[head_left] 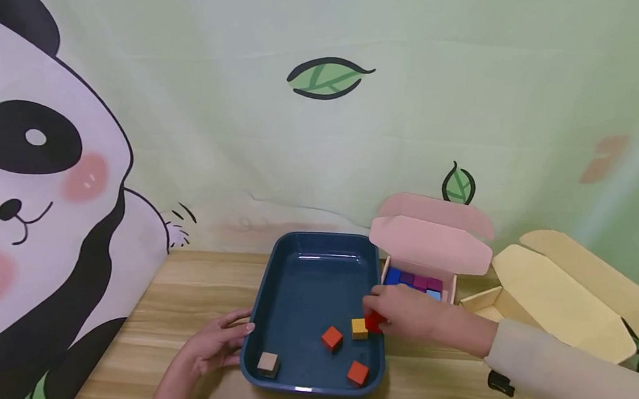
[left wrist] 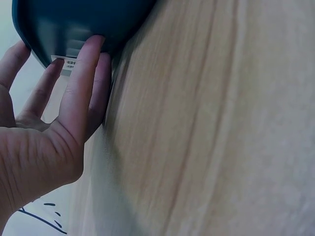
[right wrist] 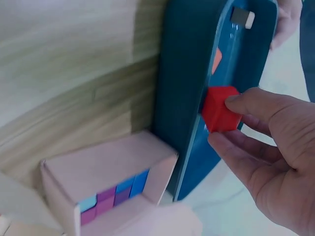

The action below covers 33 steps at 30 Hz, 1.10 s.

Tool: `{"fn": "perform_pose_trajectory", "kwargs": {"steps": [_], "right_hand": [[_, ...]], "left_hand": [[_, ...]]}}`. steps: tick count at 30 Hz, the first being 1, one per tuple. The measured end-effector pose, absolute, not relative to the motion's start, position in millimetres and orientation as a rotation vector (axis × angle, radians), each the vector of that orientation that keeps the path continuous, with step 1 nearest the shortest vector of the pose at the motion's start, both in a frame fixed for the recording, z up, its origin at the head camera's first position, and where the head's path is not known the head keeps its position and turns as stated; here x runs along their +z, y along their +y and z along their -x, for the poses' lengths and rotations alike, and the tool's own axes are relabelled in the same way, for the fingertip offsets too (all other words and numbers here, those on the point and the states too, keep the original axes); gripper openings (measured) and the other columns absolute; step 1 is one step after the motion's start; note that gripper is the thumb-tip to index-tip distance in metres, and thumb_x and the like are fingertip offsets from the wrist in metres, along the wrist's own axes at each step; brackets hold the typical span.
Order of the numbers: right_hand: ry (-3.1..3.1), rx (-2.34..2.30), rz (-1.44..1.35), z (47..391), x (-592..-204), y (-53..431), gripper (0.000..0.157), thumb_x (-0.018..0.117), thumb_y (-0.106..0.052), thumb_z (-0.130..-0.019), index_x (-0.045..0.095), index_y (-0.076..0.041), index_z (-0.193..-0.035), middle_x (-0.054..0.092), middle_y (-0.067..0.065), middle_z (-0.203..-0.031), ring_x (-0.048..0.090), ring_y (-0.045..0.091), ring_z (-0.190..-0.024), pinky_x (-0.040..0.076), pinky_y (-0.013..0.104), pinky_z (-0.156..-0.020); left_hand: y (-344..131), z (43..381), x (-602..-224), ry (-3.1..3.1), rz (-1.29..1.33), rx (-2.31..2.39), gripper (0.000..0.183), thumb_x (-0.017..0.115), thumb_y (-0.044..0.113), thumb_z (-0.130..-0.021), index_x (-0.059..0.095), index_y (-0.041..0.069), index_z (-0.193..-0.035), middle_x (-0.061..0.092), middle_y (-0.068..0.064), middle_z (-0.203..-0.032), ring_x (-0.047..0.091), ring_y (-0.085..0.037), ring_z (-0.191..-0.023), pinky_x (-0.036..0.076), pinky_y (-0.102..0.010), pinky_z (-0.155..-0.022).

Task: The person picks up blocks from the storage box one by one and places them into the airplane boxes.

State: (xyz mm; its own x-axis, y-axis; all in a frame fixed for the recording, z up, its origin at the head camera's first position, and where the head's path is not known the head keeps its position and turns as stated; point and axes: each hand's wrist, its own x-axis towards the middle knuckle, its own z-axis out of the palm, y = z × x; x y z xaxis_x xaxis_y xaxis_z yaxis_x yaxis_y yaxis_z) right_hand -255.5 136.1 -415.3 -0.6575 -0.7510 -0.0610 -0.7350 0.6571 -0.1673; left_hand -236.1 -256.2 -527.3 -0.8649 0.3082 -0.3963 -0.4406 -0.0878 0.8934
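Observation:
My right hand [head_left: 409, 310] pinches a red cube [right wrist: 221, 109] between thumb and fingertips, at the right rim of a dark blue tray [head_left: 319, 274]. Extended fingers of my left hand [left wrist: 54, 113] rest against the tray's left wall, where a small white label shows. Inside the tray lie a yellow cube [head_left: 359, 329], two orange-red cubes, one near the middle [head_left: 332, 338] and one in the near right corner [head_left: 358, 373], and a pale wooden cube [head_left: 268, 364] at the near left. The right hand partly covers the red cube in the head view.
Right of the tray stands an open pink box [head_left: 449, 285] holding several blue and purple cubes, its lid [head_left: 431, 243] raised behind. An open yellow box [head_left: 481, 298] is farther right, under the right forearm's far side. Behind the wooden table [head_left: 205, 291] hangs a panda-print cloth [head_left: 235, 124].

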Motion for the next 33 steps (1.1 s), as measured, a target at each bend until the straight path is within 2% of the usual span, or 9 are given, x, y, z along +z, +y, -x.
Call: {"fn": "perform_pose_trajectory", "kwargs": {"steps": [4, 10, 15, 20, 29, 33], "right_hand": [[2.799, -0.179, 1.257, 258.8, -407.3, 148.1, 0.027, 0.081, -0.024, -0.075, 0.064, -0.021, -0.097, 0.062, -0.006, -0.090, 0.056, 0.005, -0.078, 0.050, 0.018, -0.068], [2.872, -0.162, 1.331, 264.4, -395.9, 172.5, 0.028, 0.084, -0.018, -0.071, 0.064, -0.017, -0.090, 0.061, -0.004, -0.086, 0.053, 0.009, -0.077, 0.049, 0.019, -0.064], [2.904, -0.143, 1.248, 268.7, -389.4, 195.5, 0.029, 0.083, -0.010, -0.068, 0.061, -0.016, -0.087, 0.055, -0.003, -0.083, 0.051, 0.011, -0.075, 0.047, 0.019, -0.060], [2.913, -0.056, 1.175, 275.6, -386.7, 221.8, 0.033, 0.085, -0.011, -0.064, 0.060, -0.017, -0.084, 0.050, -0.003, -0.078, 0.048, 0.012, -0.070, 0.044, 0.022, -0.057], [2.790, 0.023, 1.049, 293.9, -394.2, 275.8, 0.030, 0.081, 0.000, -0.063, 0.062, -0.017, -0.079, 0.049, -0.004, -0.077, 0.047, 0.011, -0.068, 0.046, 0.022, -0.057], [2.703, 0.089, 1.016, 297.9, -401.3, 293.6, 0.030, 0.083, -0.001, -0.064, 0.061, -0.019, -0.074, 0.050, -0.006, -0.075, 0.046, 0.010, -0.068, 0.046, 0.023, -0.059]], "left_hand": [[-257.6, 234.0, -525.3, 1.716, 0.155, 2.001, 0.067, 0.066, 0.022, -0.090, 0.031, 0.009, -0.146, 0.061, -0.008, -0.122, 0.064, -0.020, -0.099, 0.054, -0.042, -0.077], [-256.5, 233.5, -525.1, 1.713, 0.148, 1.996, 0.068, 0.066, 0.023, -0.089, 0.032, 0.009, -0.146, 0.061, -0.009, -0.123, 0.064, -0.021, -0.100, 0.054, -0.043, -0.078], [-257.6, 234.7, -527.2, 1.703, 0.167, 2.002, 0.065, 0.065, 0.022, -0.090, 0.033, 0.011, -0.145, 0.061, -0.007, -0.122, 0.064, -0.021, -0.100, 0.054, -0.043, -0.078], [-257.6, 235.6, -527.3, 1.694, 0.145, 1.998, 0.065, 0.065, 0.022, -0.090, 0.032, 0.011, -0.146, 0.061, -0.006, -0.121, 0.064, -0.020, -0.099, 0.054, -0.042, -0.077], [-256.9, 236.2, -525.2, 1.698, 0.148, 1.984, 0.066, 0.066, 0.022, -0.090, 0.032, 0.010, -0.146, 0.061, -0.007, -0.122, 0.064, -0.020, -0.099, 0.054, -0.043, -0.078], [-256.6, 237.8, -524.7, 1.705, 0.143, 1.983, 0.066, 0.065, 0.023, -0.090, 0.032, 0.011, -0.146, 0.061, -0.007, -0.123, 0.064, -0.020, -0.099, 0.054, -0.042, -0.078]]}}
